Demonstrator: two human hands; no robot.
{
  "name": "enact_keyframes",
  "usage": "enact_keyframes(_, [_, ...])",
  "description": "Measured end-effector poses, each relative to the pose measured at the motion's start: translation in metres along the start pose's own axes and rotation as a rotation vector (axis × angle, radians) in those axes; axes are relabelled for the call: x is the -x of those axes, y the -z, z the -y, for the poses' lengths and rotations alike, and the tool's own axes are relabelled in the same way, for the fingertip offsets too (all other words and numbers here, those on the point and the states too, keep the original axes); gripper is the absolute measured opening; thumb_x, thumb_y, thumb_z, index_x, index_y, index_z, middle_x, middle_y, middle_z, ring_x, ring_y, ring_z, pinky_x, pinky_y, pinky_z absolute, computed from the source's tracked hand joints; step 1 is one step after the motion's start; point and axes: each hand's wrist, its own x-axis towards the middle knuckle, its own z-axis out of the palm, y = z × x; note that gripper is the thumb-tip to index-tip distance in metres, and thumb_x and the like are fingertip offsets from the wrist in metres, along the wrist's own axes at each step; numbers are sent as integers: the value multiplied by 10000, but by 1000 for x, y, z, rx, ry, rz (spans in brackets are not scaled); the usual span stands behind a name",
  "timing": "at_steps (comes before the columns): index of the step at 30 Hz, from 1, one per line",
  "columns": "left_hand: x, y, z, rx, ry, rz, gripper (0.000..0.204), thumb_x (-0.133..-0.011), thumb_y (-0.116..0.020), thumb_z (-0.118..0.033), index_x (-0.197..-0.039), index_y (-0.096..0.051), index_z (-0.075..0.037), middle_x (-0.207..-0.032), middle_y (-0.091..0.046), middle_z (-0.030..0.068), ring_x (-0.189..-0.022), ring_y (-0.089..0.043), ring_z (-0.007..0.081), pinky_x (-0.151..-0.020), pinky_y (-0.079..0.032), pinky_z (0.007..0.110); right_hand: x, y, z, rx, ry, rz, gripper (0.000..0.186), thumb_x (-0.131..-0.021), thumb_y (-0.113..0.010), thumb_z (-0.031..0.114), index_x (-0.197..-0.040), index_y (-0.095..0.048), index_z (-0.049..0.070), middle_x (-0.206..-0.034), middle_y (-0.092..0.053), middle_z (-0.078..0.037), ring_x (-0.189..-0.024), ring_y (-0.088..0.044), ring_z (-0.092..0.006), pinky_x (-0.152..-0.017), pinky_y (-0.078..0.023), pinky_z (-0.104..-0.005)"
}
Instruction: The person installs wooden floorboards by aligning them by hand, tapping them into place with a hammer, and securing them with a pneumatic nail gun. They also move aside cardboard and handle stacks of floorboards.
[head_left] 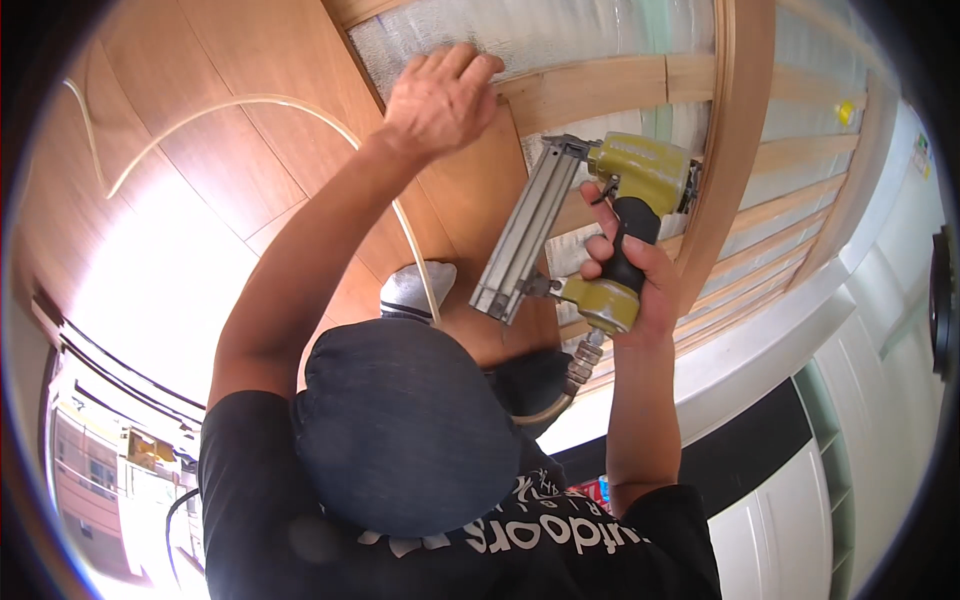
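Observation:
My right hand (652, 283) is wrapped round the black grip of a yellow-green pneumatic nail gun (632, 166). One finger lies near the trigger. The gun's long silver magazine slants down to the left, and a metal coupling (586, 360) joins the handle's base to an air hose. Farther up and to the left, my left hand (440, 95) is closed, knuckles up, at the upper end of a wooden plank (465, 195). Its fingertips are hidden, so I cannot tell what is inside the fingers.
Brown wood panels (235, 60) cover the left side, crossed by the looping pale hose (290, 101). Wooden battens (610, 92) with silvery foil (545, 30) behind them extend right. A dark cap (400, 430) fills the lower middle. White cabinets (790, 530) stand lower right.

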Motion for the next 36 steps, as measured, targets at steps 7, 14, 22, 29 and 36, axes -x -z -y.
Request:
enact_keyframes(7, [1, -20, -6, -142, 30, 154, 322, -919, -703, -384, -1122, -647, -141, -1051, -613, 51, -1029, -588, 269, -888, -433, 451, -27, 4, -39, -120, 82, -36, 637, -941, -607, 73, -1528, -361, 36, -1534, -488, -108, -800, -568, -133, -763, -570, -345])
enact_keyframes(14, [5, -19, -11, -132, 47, 202, 338, -917, -729, -339, -1183, -639, -151, -1105, -618, 63, -1070, -578, 290, -922, -407, 433, -35, 2, -40, -130, 29, -65, 598, -958, -600, 80, -1515, -386, 51, -1493, -536, -90, -794, -567, -132, -754, -559, -353])
enact_keyframes(22, [-2, -25, -27, -140, 2, 224, 322, -904, -735, -337, -1153, -639, -156, -1108, -615, 74, -1070, -567, 310, -943, -403, 453, -32, -14, -22, -101, -26, -197, 228, -959, -675, 115, -1162, -597, 45, -1204, -639, -30, -743, -628, -148, -675, -599, -359])
enact_keyframes(29, [7, -39, -6, -191, 3, 180, 302, -915, -709, -328, -1125, -613, -133, -1136, -612, 114, -1091, -559, 356, -980, -393, 491, 26, 32, -29, 174, -40, -309, 403, -946, -674, 135, -1312, -546, 25, -868, -664, -80, -689, -650, -182, -662, -567, -340])
enact_keyframes(36, [-4, -43, -25, -188, -220, 71, 325, -924, -659, -161, -1237, -615, -87, -1136, -622, 128, -1044, -565, 366, -925, -436, 502, 95, 113, -74, -142, 34, -483, 522, -874, -619, 16, -1382, -496, 11, -1094, -663, -99, -731, -626, -161, -692, -585, -379])
